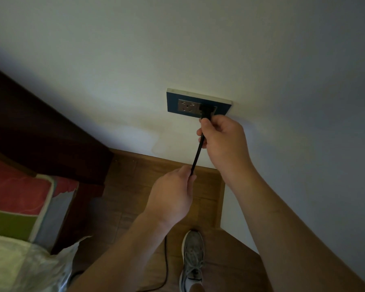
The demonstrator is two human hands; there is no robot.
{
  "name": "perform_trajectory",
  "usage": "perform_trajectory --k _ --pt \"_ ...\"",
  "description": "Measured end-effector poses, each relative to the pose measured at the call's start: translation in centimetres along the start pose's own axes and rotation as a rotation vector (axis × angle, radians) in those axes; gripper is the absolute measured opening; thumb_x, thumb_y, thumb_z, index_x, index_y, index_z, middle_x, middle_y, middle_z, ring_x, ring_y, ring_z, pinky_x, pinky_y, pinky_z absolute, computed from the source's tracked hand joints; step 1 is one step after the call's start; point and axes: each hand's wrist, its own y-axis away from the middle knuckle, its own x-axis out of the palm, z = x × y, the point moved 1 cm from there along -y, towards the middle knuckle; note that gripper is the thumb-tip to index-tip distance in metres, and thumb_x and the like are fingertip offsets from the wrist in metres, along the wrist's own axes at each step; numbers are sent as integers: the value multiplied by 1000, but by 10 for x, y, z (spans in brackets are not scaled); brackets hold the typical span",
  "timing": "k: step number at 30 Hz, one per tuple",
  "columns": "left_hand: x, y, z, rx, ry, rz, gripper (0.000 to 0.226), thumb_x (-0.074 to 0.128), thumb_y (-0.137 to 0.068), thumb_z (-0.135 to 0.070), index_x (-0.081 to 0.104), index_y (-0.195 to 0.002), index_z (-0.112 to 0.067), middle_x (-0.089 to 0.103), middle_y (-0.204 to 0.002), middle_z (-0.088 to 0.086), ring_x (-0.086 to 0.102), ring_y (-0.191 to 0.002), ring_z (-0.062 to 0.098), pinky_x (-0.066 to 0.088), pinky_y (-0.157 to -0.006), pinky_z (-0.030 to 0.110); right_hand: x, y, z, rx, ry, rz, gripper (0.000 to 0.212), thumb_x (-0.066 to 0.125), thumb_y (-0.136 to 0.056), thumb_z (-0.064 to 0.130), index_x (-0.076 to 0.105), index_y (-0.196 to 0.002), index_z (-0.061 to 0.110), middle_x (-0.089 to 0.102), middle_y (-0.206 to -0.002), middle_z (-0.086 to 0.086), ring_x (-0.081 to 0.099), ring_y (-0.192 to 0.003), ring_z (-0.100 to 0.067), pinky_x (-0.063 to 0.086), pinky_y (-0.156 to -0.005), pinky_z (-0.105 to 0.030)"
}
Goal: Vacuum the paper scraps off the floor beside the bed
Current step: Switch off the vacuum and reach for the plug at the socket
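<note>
A blue-framed wall socket point(177, 102) sits low on the white wall. A black plug point(207, 111) is at its right outlet. My right hand point(221, 142) pinches the black cord just below the plug. The cord point(197, 152) runs down to my left hand point(171, 194), which grips it lower down. More cord point(166, 264) trails over the wooden floor point(131, 186). No vacuum or paper scraps are in view.
The dark wooden bed frame point(40, 133) and a red and green bedcover point(15, 199) fill the left side. A white plastic bag point(30, 266) lies at the lower left. My grey sneaker point(193, 260) stands on the floor below my arms.
</note>
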Motion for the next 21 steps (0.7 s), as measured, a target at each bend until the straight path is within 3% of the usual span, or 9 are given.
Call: perform_trajectory --k 7,11,21 --pt "-1 16 -10 -23 31 9 18 43 -106 -32 59 -105 -24 46 -70 -19 49 -56 0 29 -52 12 5 2 4 71 -102 -32 16 51 -104 23 67 -103 22 67 -85 3 64 -80 -9 51 -74 -20" --pt "-1 26 -12 -37 72 -8 19 40 -106 -35 57 -104 -26 50 -72 -17 51 -58 1 31 -54 12 6 4 6 86 -135 -51 18 51 -104 21 64 -92 28 67 -84 2 64 -80 -10 54 -78 -24" --pt "-12 42 -2 21 171 -105 19 48 -103 -36 62 -94 -27 58 -69 -15 61 -62 6 48 -56 15 13 9 6 101 -189 -135 23 52 -103 18 64 -87 28 67 -83 1 64 -79 -11 58 -83 -31"
